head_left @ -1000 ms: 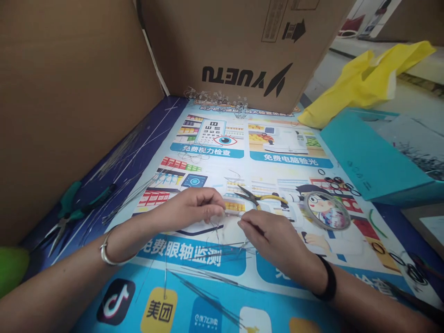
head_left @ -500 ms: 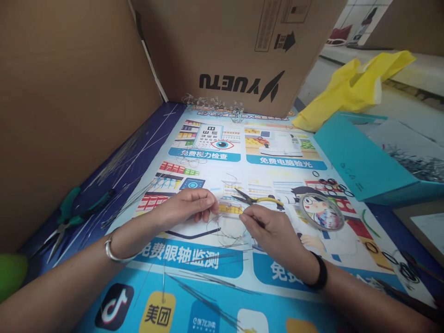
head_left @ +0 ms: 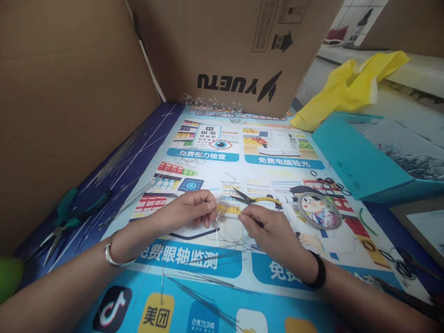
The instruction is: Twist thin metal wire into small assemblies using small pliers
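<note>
My left hand is closed in a pinch on a thin wire, whose fine strands and small clear bits hang below the fingertips. The wire loops across to the right, where my right hand is also closed, thumb against forefinger, at the strand's other side. What sits inside the right fist is partly hidden. Just beyond the right hand are yellow-handled pliers, jaws pointing left and parted; whether the hand touches them I cannot tell. Loose wires lie scattered nearer me on the printed sheet.
Teal-handled pliers lie at left beside long wires. A round clear dish and several black rings are at right. Cardboard walls stand behind and left. A blue box with silvery strands and a yellow bag sit far right.
The left fingers have curled in slightly, and the wire piece below them has turned to hang more upright. The right hand is nearly still; the whole view has shifted a little.
</note>
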{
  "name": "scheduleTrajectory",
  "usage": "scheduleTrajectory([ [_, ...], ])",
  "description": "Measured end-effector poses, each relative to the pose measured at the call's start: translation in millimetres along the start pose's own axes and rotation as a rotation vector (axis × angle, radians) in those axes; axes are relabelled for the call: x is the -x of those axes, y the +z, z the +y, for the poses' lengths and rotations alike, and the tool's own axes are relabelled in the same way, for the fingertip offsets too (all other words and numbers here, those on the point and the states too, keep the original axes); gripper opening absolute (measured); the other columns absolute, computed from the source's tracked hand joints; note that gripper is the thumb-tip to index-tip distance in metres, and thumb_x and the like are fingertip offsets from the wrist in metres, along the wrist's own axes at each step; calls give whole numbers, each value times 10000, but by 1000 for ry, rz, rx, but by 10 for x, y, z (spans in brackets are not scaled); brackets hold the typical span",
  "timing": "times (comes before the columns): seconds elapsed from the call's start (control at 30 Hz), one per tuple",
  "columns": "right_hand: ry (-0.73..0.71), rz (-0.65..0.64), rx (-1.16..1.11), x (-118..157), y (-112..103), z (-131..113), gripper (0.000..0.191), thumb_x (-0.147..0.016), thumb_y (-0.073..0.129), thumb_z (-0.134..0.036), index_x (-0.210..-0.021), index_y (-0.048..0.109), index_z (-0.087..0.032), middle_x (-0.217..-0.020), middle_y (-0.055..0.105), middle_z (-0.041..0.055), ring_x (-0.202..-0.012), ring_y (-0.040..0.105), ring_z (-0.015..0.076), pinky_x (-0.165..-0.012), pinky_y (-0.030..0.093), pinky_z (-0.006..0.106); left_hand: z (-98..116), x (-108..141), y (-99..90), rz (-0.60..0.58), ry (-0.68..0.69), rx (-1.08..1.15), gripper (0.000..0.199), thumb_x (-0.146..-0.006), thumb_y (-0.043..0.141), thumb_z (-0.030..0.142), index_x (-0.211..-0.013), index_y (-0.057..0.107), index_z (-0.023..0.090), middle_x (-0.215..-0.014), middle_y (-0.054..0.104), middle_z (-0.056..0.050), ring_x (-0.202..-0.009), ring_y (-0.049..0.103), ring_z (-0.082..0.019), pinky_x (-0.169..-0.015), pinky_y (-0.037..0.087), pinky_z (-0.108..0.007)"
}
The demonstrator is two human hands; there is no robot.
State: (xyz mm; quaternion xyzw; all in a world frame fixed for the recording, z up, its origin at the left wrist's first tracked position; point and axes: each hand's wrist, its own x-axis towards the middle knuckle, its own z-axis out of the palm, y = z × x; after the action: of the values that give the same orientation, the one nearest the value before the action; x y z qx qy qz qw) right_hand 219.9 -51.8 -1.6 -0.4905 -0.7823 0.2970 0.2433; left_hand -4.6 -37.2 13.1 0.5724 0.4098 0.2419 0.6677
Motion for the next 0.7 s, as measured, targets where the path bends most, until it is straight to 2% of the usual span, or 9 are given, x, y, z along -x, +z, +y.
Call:
scheduleTrajectory([
  [0.17, 80, -1, -73, -18, -24, -33, 249, -837, 462, -284, -613, 527, -197, -521, 518, -41, -493, 468, 90, -486, 332, 197, -8, 23, 17, -42, 4, -88, 157, -785, 591, 254, -894, 534, 157, -783, 575, -3, -672, 510, -92, -589, 382, -213],
  [0.27, 68, 5, -60, -15, -15, -30, 243, -831, 470, -281, -613, 534, -195, -515, 511, -44, -491, 462, 86, -488, 325, 196, -30, 19, 50, 5, 60, -160, 221, -720, 664, 237, -886, 543, 157, -790, 569, 2, -692, 510, -99, -607, 391, -218],
  [0.47, -10, 11, 30, 6, 6, -5, 215, -853, 458, -283, -682, 556, -195, -574, 546, -36, -526, 485, 89, -503, 315, 201, -62, 5, 98, 81, 17, 19, 170, -789, 604, 302, -787, 523, 152, -629, 598, 26, -534, 500, -68, -507, 356, -191],
  [0.6, -60, -6, 71, 22, 15, 2, 231, -877, 426, -287, -706, 551, -196, -622, 565, -18, -567, 500, 104, -537, 339, 213, -87, 8, 99, 58, 17, 110, 213, -810, 591, 331, -744, 518, 141, -704, 659, -17, -577, 576, -80, -538, 402, -197],
  [0.7, -91, -3, 83, 30, 22, 10, 225, -891, 408, -285, -745, 555, -199, -669, 586, -3, -610, 517, 117, -569, 361, 223, -102, 1, 111, 87, 9, 131, 258, -813, 584, 360, -711, 516, 133, -727, 670, -32, -565, 595, -77, -510, 395, -183],
])
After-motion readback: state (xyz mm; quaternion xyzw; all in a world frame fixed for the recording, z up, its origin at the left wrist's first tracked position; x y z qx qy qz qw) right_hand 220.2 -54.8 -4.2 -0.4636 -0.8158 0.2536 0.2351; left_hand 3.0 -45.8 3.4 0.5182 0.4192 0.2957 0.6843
